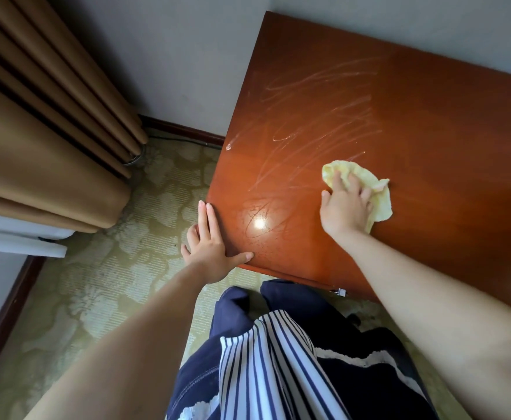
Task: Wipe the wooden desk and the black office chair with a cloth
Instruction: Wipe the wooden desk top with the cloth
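1. Work surface. I see the wooden desk (414, 147) filling the right and far part of the view, with its far edge against the wall (187, 56). Pale curved wipe streaks (317, 110) cover the left half of the top. A bright glare spot (259, 224) lies near the near-left corner.

2. Cloth. The yellow cloth (379, 204) lies bunched on the desk top, right of the streaks and toward the near edge. It is under the right hand (345, 207).

3. Right hand. It lies palm down on the cloth. Its fingers (352, 180) are spread apart and fairly straight, pressing on the fabric rather than curled round it. Cloth shows beyond the fingertips on the far side and past the hand on the right. The fingers are slightly blurred.

4. Left hand. The left hand (210, 253) rests at the near-left corner of the desk. Its straight fingers (205, 213) lie together along the left edge, and its thumb (242, 257) is splayed out along the near edge. It holds nothing.

5. Surroundings. Brown curtains (51, 131) hang at the left above a patterned carpet (111, 283). At the near centre I see a striped garment (263, 374) over dark trousers (236, 310).
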Available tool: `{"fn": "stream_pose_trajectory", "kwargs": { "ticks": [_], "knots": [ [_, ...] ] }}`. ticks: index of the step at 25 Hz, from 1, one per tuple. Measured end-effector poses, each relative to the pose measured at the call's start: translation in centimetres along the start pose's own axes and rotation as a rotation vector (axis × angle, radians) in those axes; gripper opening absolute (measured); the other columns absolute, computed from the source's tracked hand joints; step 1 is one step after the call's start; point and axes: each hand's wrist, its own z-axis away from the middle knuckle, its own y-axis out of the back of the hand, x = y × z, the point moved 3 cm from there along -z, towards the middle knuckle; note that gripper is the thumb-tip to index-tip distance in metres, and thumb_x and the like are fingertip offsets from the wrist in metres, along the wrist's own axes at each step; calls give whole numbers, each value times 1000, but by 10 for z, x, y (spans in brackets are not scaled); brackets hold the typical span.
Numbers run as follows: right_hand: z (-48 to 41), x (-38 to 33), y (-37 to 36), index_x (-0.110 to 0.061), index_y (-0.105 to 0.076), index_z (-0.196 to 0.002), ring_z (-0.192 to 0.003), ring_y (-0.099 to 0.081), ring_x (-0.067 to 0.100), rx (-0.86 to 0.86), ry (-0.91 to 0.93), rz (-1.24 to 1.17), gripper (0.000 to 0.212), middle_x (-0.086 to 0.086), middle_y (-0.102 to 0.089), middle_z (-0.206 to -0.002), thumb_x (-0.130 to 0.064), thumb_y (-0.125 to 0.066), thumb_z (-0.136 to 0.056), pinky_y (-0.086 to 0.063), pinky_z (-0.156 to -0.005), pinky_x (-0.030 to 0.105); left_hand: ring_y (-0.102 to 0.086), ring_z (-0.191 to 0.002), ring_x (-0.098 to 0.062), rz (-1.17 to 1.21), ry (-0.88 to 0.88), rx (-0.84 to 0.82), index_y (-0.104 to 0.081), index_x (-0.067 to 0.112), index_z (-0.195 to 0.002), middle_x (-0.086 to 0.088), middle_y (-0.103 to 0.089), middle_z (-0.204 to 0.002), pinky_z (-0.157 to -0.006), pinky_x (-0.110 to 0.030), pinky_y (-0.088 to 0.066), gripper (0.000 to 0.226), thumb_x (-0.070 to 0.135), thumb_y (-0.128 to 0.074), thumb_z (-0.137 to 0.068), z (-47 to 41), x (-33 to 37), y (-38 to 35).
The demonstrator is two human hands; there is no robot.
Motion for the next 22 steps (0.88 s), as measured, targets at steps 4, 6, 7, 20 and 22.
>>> {"fn": "stream_pose_trajectory", "kwargs": {
  "ticks": [4, 6, 7, 20, 22],
  "knots": [
    [23, -44, -13, -28, -24, -147, -125, -28, 33, -30, 265, 31, 54, 1, -22, -153, -17, -40, -97, -30, -97, 42, -4, -140, -30, -1, 14, -1, 39, 23, -138, 11, 43, -145, -112, -51, -20, 128, 76, -56, -70, 0, 0, 1],
    [37, -60, -18, -30, -30, -145, -122, -29, 32, -54, 413, 25, 55, -2, -25, -151, -11, -41, -95, -31, -96, 44, -4, -140, -30, 6, 14, -5, 39, 24, -138, 12, 43, -145, -111, -50, -21, 128, 75, -57, -70, 1, 0, 0],
    [46, -68, -21, -31, -32, -144, -123, -29, 31, -75, 494, 11, 55, -3, -27, -151, -9, -42, -94, -30, -97, 44, -4, -140, -30, 9, 13, -6, 39, 24, -138, 12, 43, -145, -111, -49, -21, 127, 75, -57, -71, 1, 0, 0],
    [57, 26, -3, -35, -53, -132, -130, -32, 26, -141, 575, -55, 43, -5, -50, -137, -12, -49, -96, -40, -94, 40, -6, -138, -28, 46, -1, 3, 40, 30, -136, 18, 43, -143, -108, -50, -23, 130, 77, -59, -66, -1, -3, 0],
    [35, 41, 4, -34, -53, -132, -128, -33, 25, -94, 429, -67, 41, -4, -51, -135, -14, -47, -97, -40, -94, 38, -4, -138, -28, 52, 2, 1, 41, 30, -136, 19, 45, -142, -109, -50, -23, 130, 77, -59, -66, -1, -3, 0]
  ]
}}
